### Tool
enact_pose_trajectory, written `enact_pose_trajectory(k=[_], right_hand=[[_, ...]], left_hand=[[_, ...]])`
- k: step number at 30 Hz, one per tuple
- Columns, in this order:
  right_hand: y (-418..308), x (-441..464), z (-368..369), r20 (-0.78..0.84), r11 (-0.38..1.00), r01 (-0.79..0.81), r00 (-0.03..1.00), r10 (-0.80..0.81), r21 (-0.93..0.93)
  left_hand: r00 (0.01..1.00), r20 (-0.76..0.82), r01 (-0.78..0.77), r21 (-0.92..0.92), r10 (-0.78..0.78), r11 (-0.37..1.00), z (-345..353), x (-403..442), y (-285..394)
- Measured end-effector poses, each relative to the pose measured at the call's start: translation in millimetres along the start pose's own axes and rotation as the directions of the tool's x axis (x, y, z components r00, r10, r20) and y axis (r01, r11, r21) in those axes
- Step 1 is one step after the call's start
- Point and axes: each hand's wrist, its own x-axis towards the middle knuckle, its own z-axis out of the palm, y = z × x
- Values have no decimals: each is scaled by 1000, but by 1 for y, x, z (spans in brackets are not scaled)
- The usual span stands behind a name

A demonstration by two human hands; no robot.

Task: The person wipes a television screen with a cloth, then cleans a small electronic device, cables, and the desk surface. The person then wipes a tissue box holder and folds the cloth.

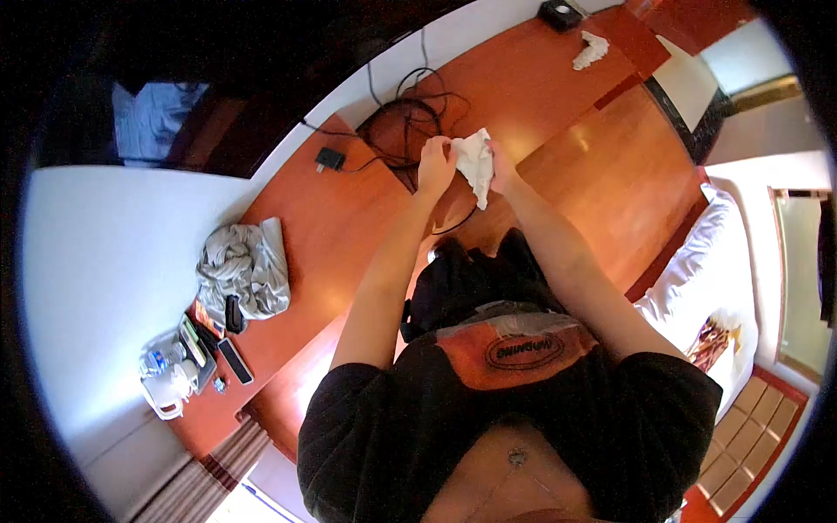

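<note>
As both hands (436, 164) hold white cloth (475, 161), desk edge (562, 130) near

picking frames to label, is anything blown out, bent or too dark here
Head view: washed-out light beside the striped curtain and on the white bedding; glossy glare on the wooden desktop; strong fisheye curving, black rim around; dark panel at upper left nearly featureless apart from a pale bluish patch

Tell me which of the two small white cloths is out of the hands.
The crumpled one at the upper right, lying on the red-brown surface near the black box; the other white cloth is between the left hand and right hand.
</note>
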Motion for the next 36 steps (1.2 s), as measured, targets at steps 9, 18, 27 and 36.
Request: enact_pose_trajectory(k=[9, 18, 27, 36], right_hand=[[-51, -47, -76, 260, 967, -171, 958, 119, 188], [-105, -71, -172, -4, 975, -64, 998, 64, -213], [-87, -30, -224, -10, 966, -178, 984, 180, -185], [-96, 7, -139, 62, 874, 57, 998, -31, -483]], left_hand=[[902, 300, 385, -236, -310, 892, 119, 0, 16], [831, 249, 453, 219, -498, 864, 194, -13, 42], [729, -159, 608, 597, -666, 523, 162, -28, 66], [637, 75, 461, 760, -767, 457, 135, 17, 23]])
